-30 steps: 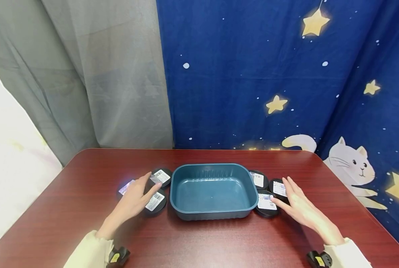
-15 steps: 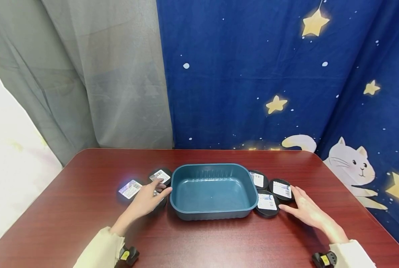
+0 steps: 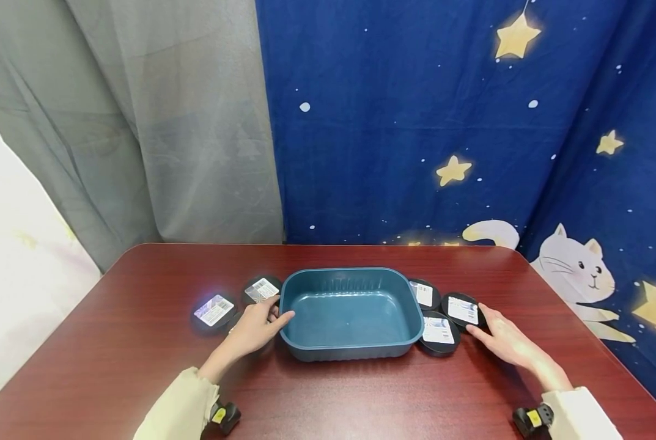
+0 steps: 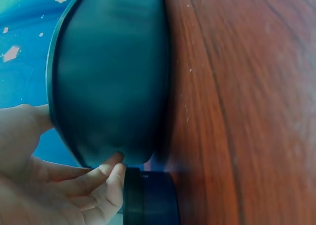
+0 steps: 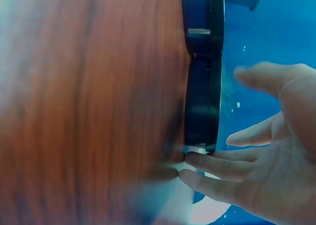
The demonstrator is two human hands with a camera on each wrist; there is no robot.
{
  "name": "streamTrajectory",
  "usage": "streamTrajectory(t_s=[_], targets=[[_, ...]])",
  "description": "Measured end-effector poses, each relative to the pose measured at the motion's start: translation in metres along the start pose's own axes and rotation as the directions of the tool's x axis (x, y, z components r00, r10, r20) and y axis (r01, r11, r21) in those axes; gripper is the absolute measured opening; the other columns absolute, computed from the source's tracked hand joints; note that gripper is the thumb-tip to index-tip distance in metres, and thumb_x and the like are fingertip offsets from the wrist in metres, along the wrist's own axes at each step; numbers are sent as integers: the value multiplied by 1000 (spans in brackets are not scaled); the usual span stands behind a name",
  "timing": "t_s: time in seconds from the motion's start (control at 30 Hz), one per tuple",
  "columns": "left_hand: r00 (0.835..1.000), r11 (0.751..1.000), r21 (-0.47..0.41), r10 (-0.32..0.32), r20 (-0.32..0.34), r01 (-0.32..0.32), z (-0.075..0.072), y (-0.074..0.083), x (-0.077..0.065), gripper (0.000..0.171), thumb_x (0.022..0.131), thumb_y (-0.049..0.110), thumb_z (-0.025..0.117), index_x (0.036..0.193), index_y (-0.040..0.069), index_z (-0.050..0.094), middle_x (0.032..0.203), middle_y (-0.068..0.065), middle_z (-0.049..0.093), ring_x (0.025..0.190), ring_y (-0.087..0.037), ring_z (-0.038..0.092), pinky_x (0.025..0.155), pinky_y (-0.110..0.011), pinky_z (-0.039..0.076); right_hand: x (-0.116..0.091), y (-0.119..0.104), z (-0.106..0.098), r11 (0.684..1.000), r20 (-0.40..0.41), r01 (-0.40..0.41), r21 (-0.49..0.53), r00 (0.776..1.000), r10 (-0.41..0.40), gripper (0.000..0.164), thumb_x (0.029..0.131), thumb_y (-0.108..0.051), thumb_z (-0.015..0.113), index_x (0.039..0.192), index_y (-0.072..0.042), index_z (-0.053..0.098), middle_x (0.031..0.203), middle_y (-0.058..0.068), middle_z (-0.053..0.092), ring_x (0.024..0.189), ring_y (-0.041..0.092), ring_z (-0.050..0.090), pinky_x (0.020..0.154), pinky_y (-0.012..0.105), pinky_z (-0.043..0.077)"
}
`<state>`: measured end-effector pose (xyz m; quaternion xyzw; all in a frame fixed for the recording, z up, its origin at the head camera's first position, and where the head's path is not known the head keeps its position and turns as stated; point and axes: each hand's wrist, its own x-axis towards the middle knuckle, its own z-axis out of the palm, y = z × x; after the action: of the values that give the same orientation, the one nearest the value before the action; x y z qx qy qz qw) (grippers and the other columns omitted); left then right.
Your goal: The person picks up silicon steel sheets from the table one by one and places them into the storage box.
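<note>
A teal plastic basin (image 3: 350, 315) stands on the table in the head view. My left hand (image 3: 256, 327) grips its left rim, thumb over the inside and fingers curled against the outer wall. In the left wrist view a flat round black container (image 4: 150, 198) sits beside those fingers; the hand mostly hides it in the head view. My right hand (image 3: 506, 339) is by the rightmost black container (image 3: 462, 310), fingers and thumb spread at its right edge. In the right wrist view the fingertips (image 5: 192, 158) are right at that container's side, with the thumb apart from it.
Two more labelled black containers lie left, one near (image 3: 261, 289) and one farther out (image 3: 214, 310). Two others, the back one (image 3: 423, 294) and the front one (image 3: 438, 333), sit against the basin's right side. The reddish-brown table (image 3: 350, 397) ends at curtains behind.
My left hand has moved right from over the left containers to the basin's rim. My right hand has shifted slightly right and down, off the labels to the outer container's edge. The basin stays put.
</note>
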<state>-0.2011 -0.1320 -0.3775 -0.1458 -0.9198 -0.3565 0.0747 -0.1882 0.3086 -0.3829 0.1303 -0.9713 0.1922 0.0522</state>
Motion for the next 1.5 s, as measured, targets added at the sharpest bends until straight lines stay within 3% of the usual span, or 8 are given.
streamTrajectory(t_s=[0.13, 0.33, 0.57, 0.8, 1.0, 1.17, 1.5], targets=[[1000, 1000, 1, 26, -4, -26, 3, 0, 1, 32, 82, 17, 61, 104, -6, 56, 58, 4, 45, 54, -4, 41, 51, -18, 36, 3, 3, 0, 999, 7, 17, -35, 1000, -17, 57, 79, -12, 60, 116, 23, 35, 111, 40, 44, 102, 49, 45, 85, 57, 37], [999, 1000, 8, 20, -31, -20, 6, 2, 1, 32, 80, 15, 62, 104, -5, 56, 55, 4, 42, 51, -4, 39, 48, -18, 34, 10, 7, 1, 999, 24, -30, -30, 999, 30, 70, 76, -23, 66, 117, 23, 33, 109, 40, 44, 99, 49, 46, 84, 57, 38], [997, 999, -32, -44, -55, 43, 7, 6, 2, 41, 79, 13, 63, 111, -10, 52, 58, 1, 47, 48, -5, 45, 49, -18, 40, 18, 11, 4, 1000, 13, -8, 21, 1000, 8, 81, 68, -30, 72, 119, 20, 34, 111, 37, 46, 100, 46, 46, 84, 56, 38], [991, 981, -152, -124, -39, 117, 9, 7, 2, 37, 80, 8, 61, 110, -10, 50, 61, -3, 48, 39, -18, 56, 35, -23, 43, 24, 14, 7, 998, 50, -49, 31, 998, 48, 88, 67, -31, 73, 121, 22, 28, 113, 40, 42, 99, 46, 46, 83, 55, 39], [987, 977, -165, -146, -62, 134, 12, 9, 4, 23, 80, 6, 57, 96, -9, 50, 55, -3, 48, 36, -19, 56, 33, -23, 44, 30, 16, 5, 997, 93, -59, 50, 994, 55, 89, 68, -33, 72, 123, 20, 27, 115, 38, 42, 98, 43, 46, 84, 55, 38], [983, 964, -208, -181, -43, 168, 13, 11, 2, 8, 80, 3, 53, 79, -2, 48, 50, -4, 47, 34, -17, 55, 35, -25, 46, 31, 16, 4, 994, 117, -81, 66, 990, 73, 89, 67, -35, 72, 124, 17, 29, 115, 36, 43, 97, 41, 46, 84, 55, 39], [984, 964, -209, -174, -42, 162, 14, 12, 2, 19, 80, 2, 48, 63, 5, 41, 46, -3, 48, 33, -16, 55, 34, -27, 46, 32, 16, 4, 997, 86, -56, 62, 995, 50, 80, 65, -32, 74, 119, 14, 36, 106, 30, 50, 90, 36, 50, 78, 48, 42]])
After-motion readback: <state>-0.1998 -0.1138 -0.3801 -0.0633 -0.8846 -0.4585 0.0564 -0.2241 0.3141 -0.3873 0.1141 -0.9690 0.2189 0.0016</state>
